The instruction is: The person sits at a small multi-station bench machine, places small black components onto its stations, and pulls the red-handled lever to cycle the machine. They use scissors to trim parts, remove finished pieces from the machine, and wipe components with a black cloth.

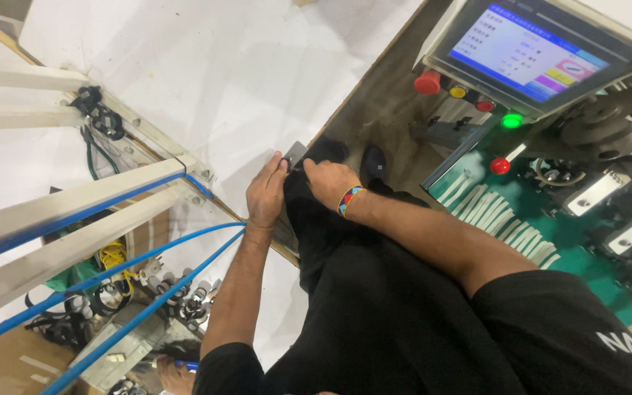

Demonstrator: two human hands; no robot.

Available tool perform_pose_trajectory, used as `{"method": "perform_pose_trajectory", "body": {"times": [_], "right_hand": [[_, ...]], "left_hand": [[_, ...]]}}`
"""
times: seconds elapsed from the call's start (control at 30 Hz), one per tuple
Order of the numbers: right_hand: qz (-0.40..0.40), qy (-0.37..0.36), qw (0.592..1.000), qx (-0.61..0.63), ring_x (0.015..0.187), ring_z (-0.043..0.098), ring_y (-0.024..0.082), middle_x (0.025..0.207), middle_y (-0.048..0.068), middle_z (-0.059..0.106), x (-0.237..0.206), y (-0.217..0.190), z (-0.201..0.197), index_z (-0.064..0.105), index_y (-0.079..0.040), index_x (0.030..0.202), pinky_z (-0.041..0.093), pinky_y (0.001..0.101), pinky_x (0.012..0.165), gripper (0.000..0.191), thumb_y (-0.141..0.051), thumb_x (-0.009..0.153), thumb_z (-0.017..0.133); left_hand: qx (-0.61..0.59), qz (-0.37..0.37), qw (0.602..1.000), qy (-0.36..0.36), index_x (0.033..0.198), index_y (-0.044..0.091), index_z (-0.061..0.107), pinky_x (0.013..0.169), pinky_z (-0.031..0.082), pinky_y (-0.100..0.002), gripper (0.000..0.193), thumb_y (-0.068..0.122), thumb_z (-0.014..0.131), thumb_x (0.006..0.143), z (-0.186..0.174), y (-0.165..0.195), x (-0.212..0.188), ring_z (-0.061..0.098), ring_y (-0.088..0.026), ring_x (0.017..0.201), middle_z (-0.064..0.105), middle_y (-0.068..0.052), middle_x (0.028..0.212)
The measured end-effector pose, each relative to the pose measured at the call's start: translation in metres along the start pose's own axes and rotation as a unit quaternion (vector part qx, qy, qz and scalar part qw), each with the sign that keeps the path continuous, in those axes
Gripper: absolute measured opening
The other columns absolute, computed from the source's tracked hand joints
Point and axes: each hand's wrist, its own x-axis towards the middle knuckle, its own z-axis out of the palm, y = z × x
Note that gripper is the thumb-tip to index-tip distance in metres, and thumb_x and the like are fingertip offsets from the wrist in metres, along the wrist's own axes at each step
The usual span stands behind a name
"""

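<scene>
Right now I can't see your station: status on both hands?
Left hand and right hand together at a small dark flat object, gripping it. Black trousers beneath. Machine panel clear of hands.

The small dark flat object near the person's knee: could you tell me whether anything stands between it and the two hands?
Nothing visible does: the left hand and right hand already meet at the small dark flat object.

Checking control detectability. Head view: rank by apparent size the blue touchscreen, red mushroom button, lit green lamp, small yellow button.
1. Blue touchscreen, by far largest.
2. Red mushroom button.
3. Lit green lamp and small yellow button look alike; the lamp's glow makes ranking unsure.
</scene>
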Motion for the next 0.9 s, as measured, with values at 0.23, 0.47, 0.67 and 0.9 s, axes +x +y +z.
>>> {"method": "perform_pose_trajectory", "body": {"times": [0.23, 0.47, 0.67, 0.9], "right_hand": [[0.008, -0.037, 0.999, 0.036, 0.084, 0.07, 0.044, 0.091, 0.022, 0.07, 0.0, 0.013, 0.005, 0.053, -0.007, 0.109, 0.056, 0.0551, 0.074, 0.028, -0.027, 0.094, 0.065], [-0.026, -0.001, 0.999, 0.043, 0.078, 0.069, 0.044, 0.091, 0.021, 0.068, -0.006, 0.016, 0.001, 0.055, -0.008, 0.112, 0.056, 0.054, 0.069, 0.031, -0.03, 0.093, 0.067], [-0.074, 0.098, 0.99, 0.064, 0.071, 0.068, 0.04, 0.091, 0.017, 0.065, -0.019, 0.019, -0.013, 0.058, -0.012, 0.119, 0.056, 0.0504, 0.06, 0.029, -0.029, 0.097, 0.066], [-0.067, 0.07, 0.995, 0.025, 0.068, 0.068, 0.039, 0.089, 0.017, 0.065, -0.016, 0.008, -0.015, 0.059, -0.012, 0.115, 0.055, 0.0498, 0.059, 0.027, -0.03, 0.096, 0.066]], "left_hand": [[0.006, 0.019, 1.0, -0.024, 0.105, -0.003, 0.074, 0.088, 0.062, -0.037, 0.012, 0.0, 0.074, 0.093, -0.002, -0.002, 0.002, 0.074, -0.032, 0.104, 0.074, -0.018, 0.118], [-0.012, -0.017, 1.0, -0.022, 0.108, -0.003, 0.074, 0.091, 0.062, -0.037, 0.013, -0.002, 0.073, 0.095, 0.001, 0.001, -0.004, 0.074, -0.031, 0.106, 0.073, -0.018, 0.121], [-0.075, -0.106, 0.991, -0.028, 0.116, -0.001, 0.072, 0.095, 0.06, -0.038, 0.024, -0.005, 0.071, 0.093, 0.005, 0.0, -0.012, 0.07, -0.033, 0.115, 0.07, -0.018, 0.129], [-0.125, -0.142, 0.982, -0.022, 0.119, 0.0, 0.07, 0.099, 0.059, -0.039, 0.027, -0.007, 0.068, 0.093, -0.001, 0.007, -0.007, 0.069, -0.035, 0.119, 0.069, -0.018, 0.133]]}}
